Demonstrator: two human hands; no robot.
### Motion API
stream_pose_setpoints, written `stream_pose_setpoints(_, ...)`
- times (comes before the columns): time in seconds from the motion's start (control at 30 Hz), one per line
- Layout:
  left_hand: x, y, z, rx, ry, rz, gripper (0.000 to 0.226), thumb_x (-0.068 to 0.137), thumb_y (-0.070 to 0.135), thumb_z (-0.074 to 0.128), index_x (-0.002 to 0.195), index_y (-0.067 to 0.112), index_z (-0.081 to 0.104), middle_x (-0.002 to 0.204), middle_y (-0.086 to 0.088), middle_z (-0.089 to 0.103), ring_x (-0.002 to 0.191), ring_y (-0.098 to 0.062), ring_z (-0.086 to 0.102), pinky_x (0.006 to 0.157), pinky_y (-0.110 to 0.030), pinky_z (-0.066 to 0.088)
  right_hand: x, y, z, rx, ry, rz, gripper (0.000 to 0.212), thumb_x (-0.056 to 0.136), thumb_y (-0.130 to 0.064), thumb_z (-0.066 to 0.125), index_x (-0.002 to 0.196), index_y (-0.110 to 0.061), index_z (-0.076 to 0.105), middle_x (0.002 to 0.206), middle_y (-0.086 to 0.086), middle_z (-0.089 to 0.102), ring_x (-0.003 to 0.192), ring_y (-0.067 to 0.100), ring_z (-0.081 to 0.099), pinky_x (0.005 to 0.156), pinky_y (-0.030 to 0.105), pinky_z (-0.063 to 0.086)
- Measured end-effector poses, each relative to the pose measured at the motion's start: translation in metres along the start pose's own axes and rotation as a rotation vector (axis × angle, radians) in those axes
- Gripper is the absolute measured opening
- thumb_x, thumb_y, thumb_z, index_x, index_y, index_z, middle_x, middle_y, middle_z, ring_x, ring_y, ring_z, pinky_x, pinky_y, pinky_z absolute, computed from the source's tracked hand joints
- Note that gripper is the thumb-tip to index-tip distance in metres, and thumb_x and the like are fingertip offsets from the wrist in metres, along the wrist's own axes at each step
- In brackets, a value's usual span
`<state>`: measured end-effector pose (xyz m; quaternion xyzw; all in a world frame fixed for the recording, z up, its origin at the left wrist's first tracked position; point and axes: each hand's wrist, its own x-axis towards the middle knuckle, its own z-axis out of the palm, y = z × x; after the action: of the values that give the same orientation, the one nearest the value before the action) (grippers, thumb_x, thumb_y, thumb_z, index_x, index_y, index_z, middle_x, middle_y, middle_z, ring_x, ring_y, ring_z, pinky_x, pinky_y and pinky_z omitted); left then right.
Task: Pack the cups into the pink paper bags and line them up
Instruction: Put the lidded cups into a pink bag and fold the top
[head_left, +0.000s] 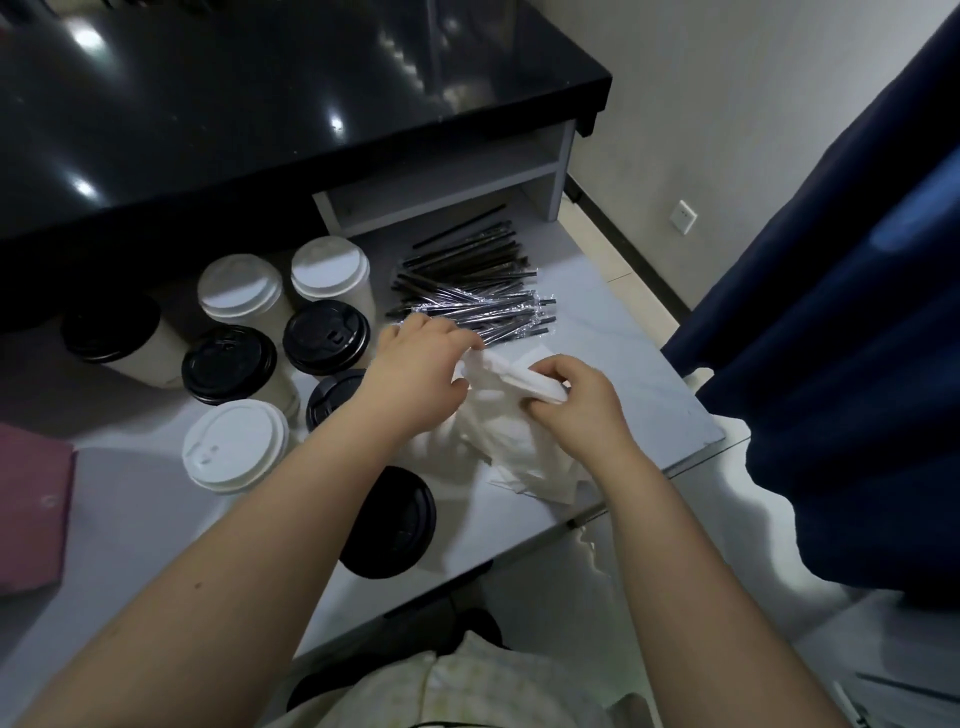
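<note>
The far black slab (234, 104) is mirror-glossy. The pale grey surface (623, 332) looks smooth and faintly marbled. The beige paper cups (156, 358) are matt; their black plastic lids (228, 364) have a slight sheen. The black straws (483, 301) lie in shiny clear film. The white paper napkins (509, 431) are soft and crumpled. The left pink paper bag (31, 509) is matt and the right navy curtain (857, 338) is cloth.

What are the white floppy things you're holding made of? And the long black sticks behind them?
The white napkins look like soft, matte tissue paper: they crumple and fold. The black straws are probably plastic, hard to be sure; each lies in a clear, shiny wrapper that glints.
</note>
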<state>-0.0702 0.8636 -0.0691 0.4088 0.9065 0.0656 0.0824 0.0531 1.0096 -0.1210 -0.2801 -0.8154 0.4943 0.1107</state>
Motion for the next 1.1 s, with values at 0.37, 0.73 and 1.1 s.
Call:
stream_pose_setpoints(0.37,-0.045,-0.063,-0.081,-0.047,0.31,-0.17,0.054,0.085,0.026,0.061,0.138,0.028,0.048,0.133,0.0,0.054,0.126,-0.028,0.04,0.1,-0.044,0.032,0.008,-0.124,-0.01,0.09,0.119,-0.289,0.028,0.076,-0.003,0.069,0.084,-0.03,0.067,0.078,-0.025,0.064,0.073,-0.008,0.057,0.059,0.006,0.042)
stream_pose_setpoints(0.73,-0.165,-0.2,-0.15,0.132,0.47,-0.369,0.049,0.087,0.035,0.059,0.135,0.032,0.05,0.133,0.005,0.053,0.124,-0.025,0.043,0.096,-0.043,0.033,-0.027,-0.266,0.121,0.115,-0.022,-0.604,0.035,0.076,-0.007,0.072,0.082,-0.041,0.065,0.087,-0.022,0.065,0.084,-0.002,0.059,0.067,0.007,0.042)
stream_pose_setpoints(1.1,-0.336,-0.379,-0.19,0.038,0.58,-0.487,0.04,0.084,0.032,0.067,0.124,0.03,0.061,0.124,0.005,0.061,0.12,-0.023,0.049,0.098,-0.046,0.035,-0.106,-0.387,0.301,0.09,0.013,-0.88,0.029,0.077,-0.003,0.069,0.091,-0.028,0.067,0.091,-0.013,0.061,0.087,0.001,0.056,0.075,0.013,0.044)
